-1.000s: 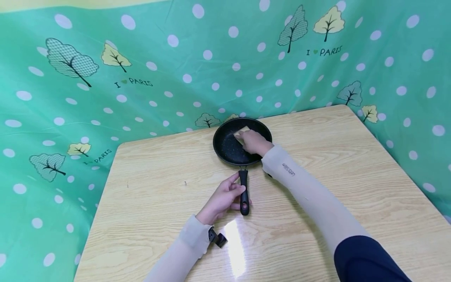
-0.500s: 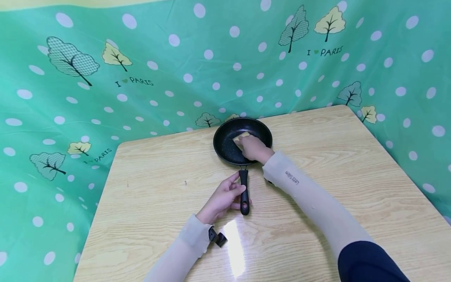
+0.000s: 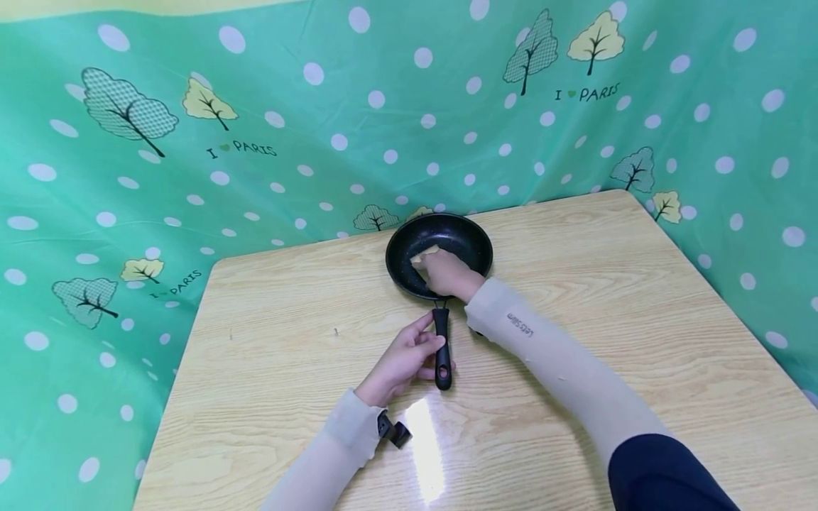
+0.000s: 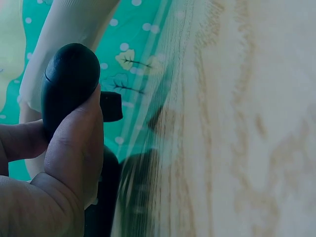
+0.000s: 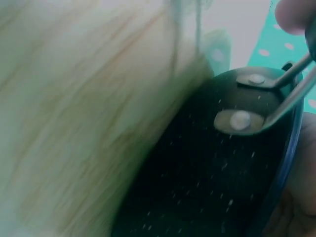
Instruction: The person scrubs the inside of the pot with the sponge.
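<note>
A black frying pan [image 3: 469,241] with a speckled inside sits near the table's back edge, its handle [image 3: 442,323] pointing toward me. My left hand [image 3: 405,360] holds that handle from the left; in the left wrist view the thumb and fingers close round the black grip [image 4: 69,74]. Inside the pan, my right hand [image 3: 445,273] pinches a small flat yellowish sponge [image 3: 422,257] against the pan's floor, and hides most of it. The right wrist view shows the pan's outer side [image 5: 197,173] and the riveted handle bracket [image 5: 240,120].
The pan stands on a light wood-grain table [image 3: 287,305]. A green polka-dot cloth [image 3: 396,106] hangs behind and at both sides. A bright glare patch [image 3: 424,447] lies on the tabletop near the left wrist's strapped black camera [image 3: 394,431].
Within the pan, my right hand has slid the sponge toward me and slightly to the left. The pan and my left hand on its handle have stayed in place.
</note>
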A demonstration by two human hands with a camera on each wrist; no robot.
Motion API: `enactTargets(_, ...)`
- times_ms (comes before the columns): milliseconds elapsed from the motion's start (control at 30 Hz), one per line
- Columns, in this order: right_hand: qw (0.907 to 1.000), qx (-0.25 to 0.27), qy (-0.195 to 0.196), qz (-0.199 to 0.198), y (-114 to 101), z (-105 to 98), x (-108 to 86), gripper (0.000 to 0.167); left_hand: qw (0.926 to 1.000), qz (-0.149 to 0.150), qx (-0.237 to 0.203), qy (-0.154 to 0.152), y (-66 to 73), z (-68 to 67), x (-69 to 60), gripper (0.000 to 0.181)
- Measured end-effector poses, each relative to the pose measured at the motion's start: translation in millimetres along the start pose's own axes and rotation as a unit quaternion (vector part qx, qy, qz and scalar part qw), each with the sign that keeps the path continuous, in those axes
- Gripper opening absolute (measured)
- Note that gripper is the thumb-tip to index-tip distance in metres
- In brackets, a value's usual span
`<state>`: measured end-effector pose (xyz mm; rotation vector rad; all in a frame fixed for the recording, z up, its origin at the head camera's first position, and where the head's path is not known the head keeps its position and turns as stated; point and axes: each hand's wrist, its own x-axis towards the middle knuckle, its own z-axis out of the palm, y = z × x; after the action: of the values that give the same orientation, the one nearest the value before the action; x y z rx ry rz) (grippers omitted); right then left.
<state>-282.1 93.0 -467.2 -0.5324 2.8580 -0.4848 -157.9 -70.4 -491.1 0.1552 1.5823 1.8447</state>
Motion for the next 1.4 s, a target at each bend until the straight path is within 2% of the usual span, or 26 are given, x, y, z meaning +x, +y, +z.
enactTargets(267, 1.0, 0.007, -0.004, -0.006, -14, 4, 9.9, 0.052, 1.0, -0.001, 0.002, 0.001, 0.6, 0.5, 0.1, 0.069)
enactTargets(700, 0.9997, 0.012, -0.006, 0.02, -21, 2, 26.0, 0.054, 0.9999, 0.004, -0.001, -0.01, 2.6, 1.1, -0.1, 0.068)
enactTargets(1100, 0.9973, 0.042, -0.013, 0.058, -6, -3, 41.2, 0.058, 0.9999, 0.001, -0.01, 0.001, 1.4, 2.3, -0.2, 0.071)
enactTargets(1400, 0.9978, 0.032, -0.006, 0.057, 11, -9, 40.5, 0.058, 0.9999, 0.001, -0.015, 0.006, 1.1, 3.8, 0.1, 0.072)
